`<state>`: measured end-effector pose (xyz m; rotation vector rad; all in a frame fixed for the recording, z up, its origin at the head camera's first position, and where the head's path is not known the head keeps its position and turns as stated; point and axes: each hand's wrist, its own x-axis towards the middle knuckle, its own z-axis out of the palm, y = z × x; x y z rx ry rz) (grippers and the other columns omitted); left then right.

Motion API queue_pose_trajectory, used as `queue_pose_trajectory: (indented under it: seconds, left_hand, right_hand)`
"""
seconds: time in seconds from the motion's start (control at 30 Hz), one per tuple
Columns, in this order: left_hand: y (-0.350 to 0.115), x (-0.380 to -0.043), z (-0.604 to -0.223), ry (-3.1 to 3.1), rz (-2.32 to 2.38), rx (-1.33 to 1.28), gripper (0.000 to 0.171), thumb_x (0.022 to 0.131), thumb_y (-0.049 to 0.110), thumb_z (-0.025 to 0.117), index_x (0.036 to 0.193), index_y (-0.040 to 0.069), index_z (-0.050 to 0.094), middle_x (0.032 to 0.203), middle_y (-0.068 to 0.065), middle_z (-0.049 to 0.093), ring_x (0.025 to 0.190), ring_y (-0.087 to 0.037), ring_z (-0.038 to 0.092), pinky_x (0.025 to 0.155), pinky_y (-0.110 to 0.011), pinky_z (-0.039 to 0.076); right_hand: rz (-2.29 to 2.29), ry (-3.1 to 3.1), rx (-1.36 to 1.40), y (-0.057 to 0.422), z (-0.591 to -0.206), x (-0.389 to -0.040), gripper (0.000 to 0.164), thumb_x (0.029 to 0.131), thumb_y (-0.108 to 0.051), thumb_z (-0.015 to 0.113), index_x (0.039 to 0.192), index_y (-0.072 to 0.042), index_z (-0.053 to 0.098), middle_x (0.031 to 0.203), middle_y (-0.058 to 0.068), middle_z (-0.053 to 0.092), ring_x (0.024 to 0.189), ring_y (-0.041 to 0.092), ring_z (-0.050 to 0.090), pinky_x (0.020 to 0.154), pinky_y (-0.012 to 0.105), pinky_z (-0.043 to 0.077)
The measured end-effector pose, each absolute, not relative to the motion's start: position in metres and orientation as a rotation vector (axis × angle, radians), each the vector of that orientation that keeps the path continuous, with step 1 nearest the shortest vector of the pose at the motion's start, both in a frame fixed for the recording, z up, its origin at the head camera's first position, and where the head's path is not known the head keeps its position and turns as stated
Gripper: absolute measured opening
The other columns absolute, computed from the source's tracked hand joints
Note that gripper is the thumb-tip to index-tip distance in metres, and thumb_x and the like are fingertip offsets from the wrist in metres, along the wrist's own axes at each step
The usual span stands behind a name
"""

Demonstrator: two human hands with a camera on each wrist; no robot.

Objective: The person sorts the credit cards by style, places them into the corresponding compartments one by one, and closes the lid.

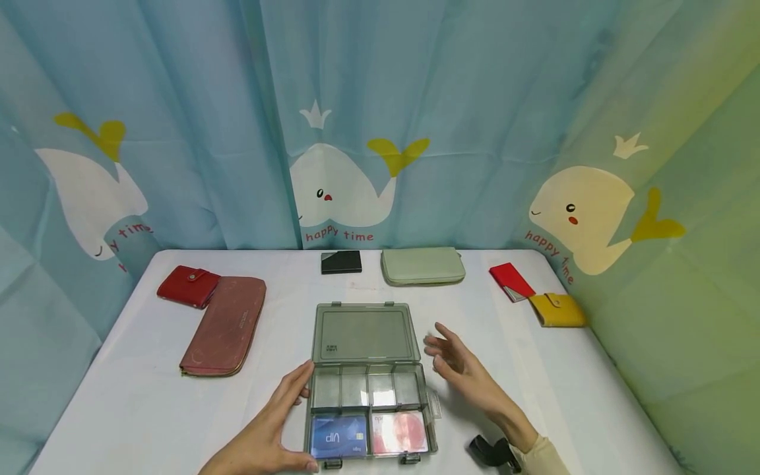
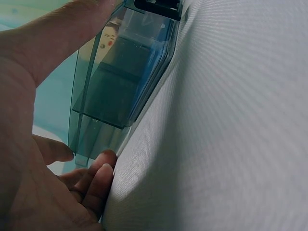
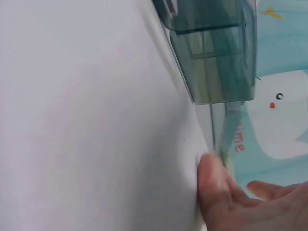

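A clear grey compartment box (image 1: 367, 407) lies on the table with its lid (image 1: 367, 333) laid back. Its front two compartments contain a blue card (image 1: 339, 435) marked VIP and a pink-and-white card (image 1: 400, 432). My left hand (image 1: 270, 422) holds the box's left side, thumb at the front corner and fingers by the hinge. In the left wrist view, the blue contents show through the box wall (image 2: 122, 77). To the right of the box, apart from it, my right hand (image 1: 463, 369) hovers with loosely bent fingers and nothing in them.
Left on the table (image 1: 136, 389) are a red wallet (image 1: 189, 285) and a long brownish-red wallet (image 1: 225, 323). Behind the box lie a black card case (image 1: 341, 262) and a pale green wallet (image 1: 423, 266). Far right are a red card holder (image 1: 510, 280) and a yellow wallet (image 1: 558, 310).
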<state>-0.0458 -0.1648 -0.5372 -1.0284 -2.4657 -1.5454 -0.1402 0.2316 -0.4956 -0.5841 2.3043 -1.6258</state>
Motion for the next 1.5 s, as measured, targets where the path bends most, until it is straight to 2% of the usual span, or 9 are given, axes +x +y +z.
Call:
queue_pose_trajectory:
  seconds: [0.27, 0.5, 0.63, 0.8, 0.97, 1.13, 1.27, 1.33, 1.5]
  left_hand:
    - [-0.164, -0.048, -0.543, -2.439, -1.558, -1.043, 0.13, 0.08, 0.048, 0.093, 0.164, -0.012, 0.013, 0.166, -0.032, 0.022, 0.124, -0.016, 0.048, 0.107, -0.029, 0.047]
    - [-0.166, -0.048, -0.544, -2.477, -1.562, -0.978, 0.133, 0.076, 0.046, 0.096, 0.166, -0.009, 0.014, 0.166, -0.031, 0.023, 0.124, -0.015, 0.05, 0.108, -0.03, 0.047]
    - [-0.167, -0.047, -0.542, -2.498, -1.542, -0.948, 0.135, 0.072, 0.044, 0.098, 0.166, -0.007, 0.015, 0.159, -0.026, 0.037, 0.123, -0.015, 0.05, 0.108, -0.03, 0.048]
    - [-0.166, -0.046, -0.54, -2.476, -1.524, -0.95, 0.14, 0.068, 0.04, 0.101, 0.166, -0.008, 0.013, 0.151, -0.02, 0.047, 0.123, -0.015, 0.05, 0.104, -0.031, 0.049]
    - [-0.166, -0.046, -0.54, -2.473, -1.57, -0.93, 0.142, 0.067, 0.036, 0.102, 0.166, -0.008, 0.01, 0.164, -0.027, 0.036, 0.124, -0.014, 0.048, 0.105, -0.029, 0.046]
    - [-0.166, -0.047, -0.54, -2.501, -1.573, -0.91, 0.14, 0.069, 0.036, 0.101, 0.167, -0.006, 0.01, 0.162, -0.028, 0.037, 0.125, -0.014, 0.049, 0.105, -0.029, 0.046]
    - [-0.166, -0.046, -0.539, -2.557, -1.592, -0.882, 0.136, 0.072, 0.036, 0.1, 0.169, 0.002, 0.011, 0.151, -0.021, 0.047, 0.126, -0.013, 0.049, 0.105, -0.029, 0.048]
    - [-0.167, -0.045, -0.539, -2.578, -1.591, -0.874, 0.135, 0.073, 0.038, 0.1, 0.17, 0.004, 0.012, 0.147, -0.016, 0.049, 0.126, -0.012, 0.049, 0.104, -0.03, 0.049]
    - [-0.168, -0.044, -0.541, -2.554, -1.573, -0.909, 0.132, 0.08, 0.06, 0.086, 0.169, -0.001, 0.011, 0.143, -0.009, 0.05, 0.125, -0.008, 0.047, 0.1, -0.031, 0.049]
  right_hand:
    - [-1.87, 1.75, -0.511, 0.223, -0.497, -0.173, 0.071, 0.119, -0.035, 0.024, 0.165, 0.009, -0.007, 0.168, 0.042, 0.014, 0.144, 0.01, 0.051, 0.114, 0.02, 0.044]
    - [-2.093, 1.155, -0.342, 0.217, -0.499, -0.177, 0.079, 0.115, -0.051, 0.017, 0.166, 0.002, -0.011, 0.157, 0.008, 0.042, 0.14, 0.017, 0.053, 0.117, 0.028, 0.042]
    - [-2.117, 1.035, -0.374, 0.213, -0.497, -0.175, 0.08, 0.114, -0.054, 0.012, 0.167, 0.002, -0.011, 0.16, 0.008, 0.037, 0.144, 0.022, 0.048, 0.119, 0.033, 0.04]
    - [-2.112, 1.009, -0.487, 0.21, -0.493, -0.171, 0.072, 0.111, -0.056, -0.001, 0.168, -0.013, 0.01, 0.167, 0.009, 0.035, 0.156, 0.028, 0.035, 0.129, 0.044, 0.017]
    - [-2.084, 1.016, -0.525, 0.206, -0.491, -0.166, 0.071, 0.107, -0.061, -0.009, 0.146, -0.023, 0.035, 0.163, 0.007, 0.043, 0.158, 0.022, 0.028, 0.124, 0.051, -0.01]
    - [-2.002, 1.153, -0.578, 0.204, -0.488, -0.16, 0.08, 0.106, -0.062, -0.011, 0.137, -0.016, 0.046, 0.15, 0.002, 0.055, 0.145, 0.011, 0.04, 0.122, 0.04, 0.012]
    - [-1.9, 1.387, -0.684, 0.203, -0.488, -0.156, 0.07, 0.111, -0.055, -0.004, 0.123, -0.019, 0.055, 0.152, 0.007, 0.055, 0.144, 0.011, 0.045, 0.117, 0.027, 0.027]
    - [-1.82, 1.58, -0.752, 0.202, -0.49, -0.154, 0.057, 0.115, -0.044, 0.006, 0.122, -0.017, 0.055, 0.166, 0.013, 0.042, 0.153, 0.015, 0.038, 0.119, 0.024, 0.027]
    - [-1.539, 2.078, -0.873, 0.203, -0.499, -0.144, 0.016, 0.113, -0.019, 0.05, 0.126, -0.012, 0.056, 0.167, 0.022, 0.038, 0.156, 0.029, 0.037, 0.117, 0.02, 0.032]
